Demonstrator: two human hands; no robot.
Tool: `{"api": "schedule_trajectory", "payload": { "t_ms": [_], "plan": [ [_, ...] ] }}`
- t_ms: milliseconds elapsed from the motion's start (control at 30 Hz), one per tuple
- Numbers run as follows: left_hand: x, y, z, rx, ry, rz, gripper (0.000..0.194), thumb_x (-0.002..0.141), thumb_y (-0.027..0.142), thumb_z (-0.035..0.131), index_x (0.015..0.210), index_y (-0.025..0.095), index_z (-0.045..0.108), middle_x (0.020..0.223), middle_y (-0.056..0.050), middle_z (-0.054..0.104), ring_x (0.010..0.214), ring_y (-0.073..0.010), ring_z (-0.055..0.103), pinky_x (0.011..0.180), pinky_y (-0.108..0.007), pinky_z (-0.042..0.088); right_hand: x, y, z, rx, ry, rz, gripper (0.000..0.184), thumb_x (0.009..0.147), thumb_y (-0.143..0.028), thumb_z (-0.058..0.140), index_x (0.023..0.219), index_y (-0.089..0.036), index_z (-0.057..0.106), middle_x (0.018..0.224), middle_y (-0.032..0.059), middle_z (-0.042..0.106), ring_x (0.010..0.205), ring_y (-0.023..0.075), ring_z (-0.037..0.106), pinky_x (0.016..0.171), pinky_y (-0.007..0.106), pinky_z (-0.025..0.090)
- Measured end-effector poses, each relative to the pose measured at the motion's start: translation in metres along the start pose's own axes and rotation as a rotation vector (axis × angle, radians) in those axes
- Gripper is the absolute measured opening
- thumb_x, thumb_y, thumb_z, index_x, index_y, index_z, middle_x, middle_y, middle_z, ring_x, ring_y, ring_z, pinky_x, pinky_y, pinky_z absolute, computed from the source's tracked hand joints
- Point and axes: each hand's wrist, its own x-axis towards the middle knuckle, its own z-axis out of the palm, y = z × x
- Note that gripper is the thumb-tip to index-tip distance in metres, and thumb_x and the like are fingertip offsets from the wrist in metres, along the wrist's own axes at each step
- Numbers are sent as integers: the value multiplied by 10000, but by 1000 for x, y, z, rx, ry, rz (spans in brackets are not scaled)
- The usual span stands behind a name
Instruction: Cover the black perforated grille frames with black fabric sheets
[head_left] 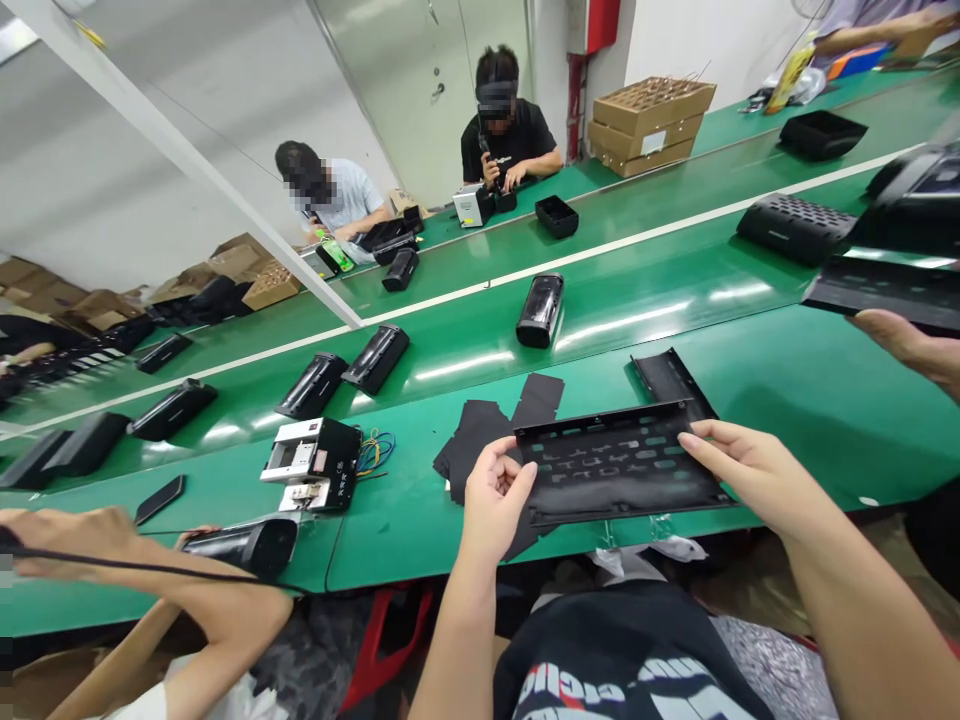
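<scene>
Fingers pinch black panel at both ends.

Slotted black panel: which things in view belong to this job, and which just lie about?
Likely in the job:
left hand
right hand
slotted black panel
loose black sheets
second panel behind

Likely just lying about:
phone-like slab
yellow bottle

Workroom with a pale wall and a light green door. Right of the door, a red box hangs above red pipes. A white post slants across the left. The long green worktop, with a white line along it, gleams with reflected light; below it, a red chair, partly hidden
</scene>
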Motion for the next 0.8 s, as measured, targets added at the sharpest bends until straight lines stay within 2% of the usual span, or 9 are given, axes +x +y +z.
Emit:
{"api": "schedule_trajectory", "payload": {
  "t_ms": [67, 167, 300, 500, 667, 800],
  "plan": [
    [-5, 7, -2, -10, 15, 22, 361, 692, 302, 590, 1013, 177, 486, 582, 64, 423, 531, -59, 414, 529, -172, 355, -4, -4, -4, 98, 2, 50, 319, 627, -479, 594, 766, -192, 593, 483, -33, 511, 463, 129, 467, 421, 237, 381],
    [-10, 14, -6, -7, 1, 60, 392, 698, 290, 585, 1062, 191, 479, 638, 47, 453, 577, -63, 446, 548, -174, 373, -8, -8, -8, 285, -9, 96, 363, 561, -449, 663, 826, -206, 618, 634, 14, 633, 649, 196, 579, 573, 287, 480],
    [-14, 18, -9, 7, -27, 86, 441, 688, 270, 597, 1103, 195, 468, 674, 30, 482, 599, -72, 477, 550, -181, 396, -13, -10, -14, 404, -102, 107, 389, 569, -408, 684, 911, -234, 626, 771, 36, 676, 759, 218, 611, 701, 333, 497],
    [-14, 17, -9, 11, -22, 77, 498, 654, 262, 625, 1120, 189, 463, 669, 20, 503, 613, -90, 503, 570, -202, 425, -12, -4, -15, 296, -30, 92, 420, 582, -444, 665, 936, -218, 634, 821, 48, 678, 818, 249, 595, 732, 352, 485],
    [-14, 17, -9, -4, -20, 48, 518, 640, 256, 636, 1125, 194, 465, 681, 18, 508, 625, -93, 502, 589, -209, 426, -10, -5, -13, 276, -23, 92, 392, 594, -456, 653, 913, -228, 645, 855, 41, 675, 883, 262, 578, 750, 343, 481],
    [-13, 18, -10, 25, -25, 61, 469, 685, 276, 592, 1128, 185, 468, 671, 19, 489, 597, -80, 479, 571, -199, 417, -11, -12, -11, 339, -37, 120, 391, 561, -443, 682, 890, -234, 647, 782, 33, 681, 805, 243, 604, 681, 320, 508]
  ]
}}
